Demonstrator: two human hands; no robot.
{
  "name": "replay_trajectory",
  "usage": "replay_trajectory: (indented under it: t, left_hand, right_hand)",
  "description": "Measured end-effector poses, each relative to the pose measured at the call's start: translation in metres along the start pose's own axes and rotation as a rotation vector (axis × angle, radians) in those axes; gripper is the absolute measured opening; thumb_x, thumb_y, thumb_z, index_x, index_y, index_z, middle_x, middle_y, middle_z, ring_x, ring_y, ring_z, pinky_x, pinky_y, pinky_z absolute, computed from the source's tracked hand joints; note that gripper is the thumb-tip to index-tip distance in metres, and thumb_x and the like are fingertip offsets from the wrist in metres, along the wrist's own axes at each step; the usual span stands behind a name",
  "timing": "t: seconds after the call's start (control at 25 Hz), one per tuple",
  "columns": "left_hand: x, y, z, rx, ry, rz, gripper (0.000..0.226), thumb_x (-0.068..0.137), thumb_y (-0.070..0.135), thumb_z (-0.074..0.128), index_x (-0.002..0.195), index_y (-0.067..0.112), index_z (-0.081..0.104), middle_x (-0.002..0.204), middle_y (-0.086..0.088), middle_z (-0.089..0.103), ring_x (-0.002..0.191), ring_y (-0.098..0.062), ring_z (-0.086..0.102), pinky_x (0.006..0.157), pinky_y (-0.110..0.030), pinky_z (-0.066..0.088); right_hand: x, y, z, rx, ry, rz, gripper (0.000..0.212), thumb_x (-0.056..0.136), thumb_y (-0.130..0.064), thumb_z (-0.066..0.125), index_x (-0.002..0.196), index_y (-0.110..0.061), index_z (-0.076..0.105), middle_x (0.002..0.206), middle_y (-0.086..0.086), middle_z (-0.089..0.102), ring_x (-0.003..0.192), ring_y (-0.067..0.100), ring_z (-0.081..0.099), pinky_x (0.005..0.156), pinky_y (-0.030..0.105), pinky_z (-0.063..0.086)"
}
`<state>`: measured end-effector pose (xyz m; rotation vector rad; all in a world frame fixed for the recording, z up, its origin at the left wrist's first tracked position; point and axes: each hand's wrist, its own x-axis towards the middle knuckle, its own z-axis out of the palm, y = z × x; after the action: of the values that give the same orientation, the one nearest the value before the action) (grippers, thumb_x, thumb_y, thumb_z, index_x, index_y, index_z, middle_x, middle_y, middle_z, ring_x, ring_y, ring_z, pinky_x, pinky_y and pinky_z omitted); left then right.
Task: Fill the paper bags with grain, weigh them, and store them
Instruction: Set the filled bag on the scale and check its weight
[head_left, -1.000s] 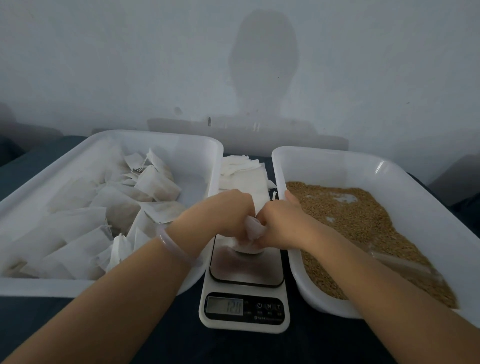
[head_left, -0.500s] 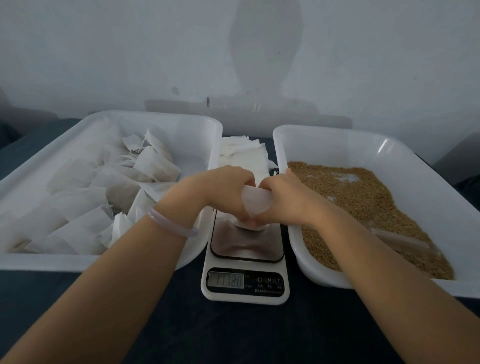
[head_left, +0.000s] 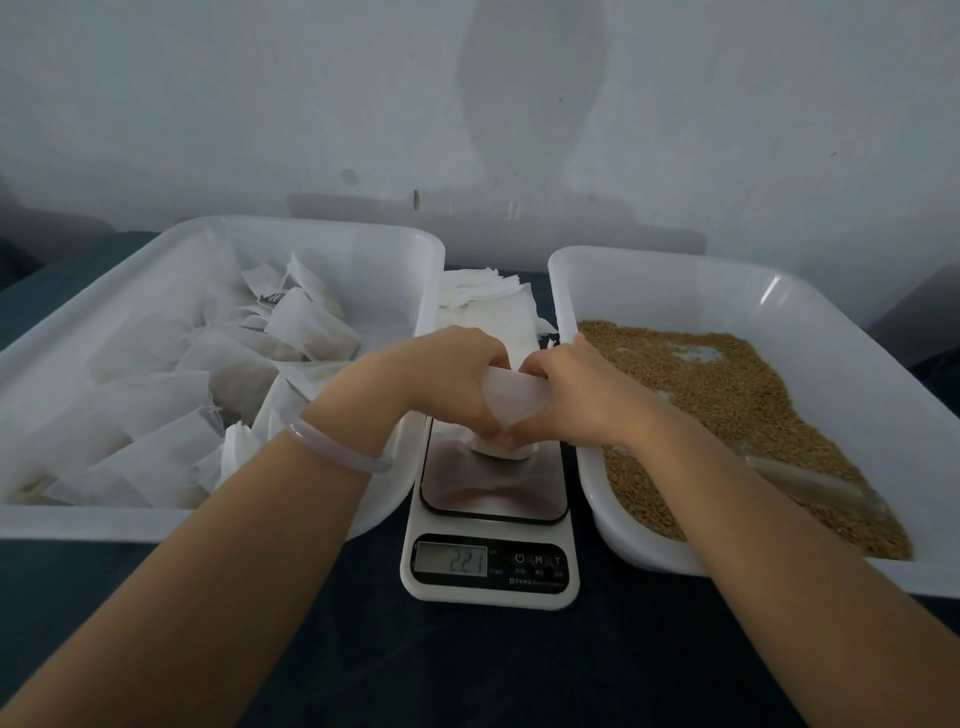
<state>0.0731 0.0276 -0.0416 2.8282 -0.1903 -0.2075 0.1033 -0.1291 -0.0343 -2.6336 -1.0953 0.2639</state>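
Both forearms bare, coming in from the lower corners and converging at centre. Left forearm (head_left: 223, 561) enters from lower left, right forearm (head_left: 769, 530) from lower right. Wrists roughly straight. Pale bangle (head_left: 337, 449) sits on the left wrist. Left hand (head_left: 447, 379) and right hand (head_left: 576, 395) lie side by side, backs up, knuckles close together. Fingers of both curl downward and inward, gripping a paper bag (head_left: 511, 397) between the two hands. Fingertips meet low under the bag. Thumbs not clearly seen.

Dark table (head_left: 467, 670), left tray (head_left: 104, 522), scale (head_left: 491, 592), right tray (head_left: 727, 283)
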Motion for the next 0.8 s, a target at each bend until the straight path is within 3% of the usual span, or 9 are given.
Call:
replay_trajectory:
  t: [0.24, 0.36, 0.52, 0.64, 0.8]
  left_hand:
    - [-0.001, 0.0, -0.001, -0.015, 0.001, 0.003, 0.054, 0.067, 0.038, 0.079, 0.114, 0.022, 0.057, 0.1, 0.006, 0.055, 0.087, -0.013, 0.053, 0.074, -0.025, 0.046]
    - [0.001, -0.002, -0.001, -0.033, -0.003, 0.013, 0.051, 0.068, 0.037, 0.079, 0.111, 0.023, 0.057, 0.098, 0.008, 0.053, 0.087, -0.012, 0.051, 0.071, -0.023, 0.043]
    - [0.003, -0.004, -0.002, -0.164, 0.13, 0.005, 0.032, 0.072, 0.023, 0.076, 0.092, 0.029, 0.051, 0.081, 0.016, 0.049, 0.08, -0.012, 0.05, 0.065, -0.023, 0.041]
    - [0.003, -0.002, -0.002, -0.28, 0.234, 0.005, 0.03, 0.07, 0.023, 0.079, 0.086, 0.028, 0.055, 0.078, 0.01, 0.058, 0.068, -0.005, 0.053, 0.061, -0.016, 0.042]
    - [0.001, 0.002, -0.002, -0.377, 0.285, 0.07, 0.021, 0.068, 0.025, 0.082, 0.071, 0.029, 0.061, 0.066, 0.015, 0.06, 0.058, 0.003, 0.053, 0.055, -0.007, 0.041]
  right_hand:
    - [0.001, 0.002, 0.002, 0.012, 0.005, 0.001, 0.044, 0.07, -0.045, 0.078, 0.1, -0.016, 0.063, 0.073, -0.012, 0.042, 0.084, 0.014, 0.036, 0.077, 0.029, 0.021]
    - [0.002, 0.007, 0.004, 0.042, 0.027, -0.007, 0.041, 0.068, -0.046, 0.078, 0.094, -0.019, 0.062, 0.075, -0.011, 0.047, 0.077, 0.006, 0.038, 0.079, 0.03, 0.024]
    - [0.005, 0.014, 0.007, 0.102, 0.089, 0.033, 0.053, 0.065, -0.047, 0.079, 0.103, -0.026, 0.049, 0.098, -0.006, 0.051, 0.09, 0.01, 0.046, 0.063, 0.025, 0.036]
    - [0.001, 0.02, 0.001, 0.25, 0.216, 0.001, 0.041, 0.07, -0.037, 0.079, 0.09, -0.031, 0.045, 0.093, -0.015, 0.053, 0.085, 0.003, 0.053, 0.062, 0.021, 0.041]
    - [-0.007, 0.022, -0.008, 0.24, 0.218, -0.119, 0.022, 0.075, -0.032, 0.077, 0.075, -0.039, 0.056, 0.09, -0.019, 0.06, 0.084, -0.004, 0.054, 0.065, 0.011, 0.037]
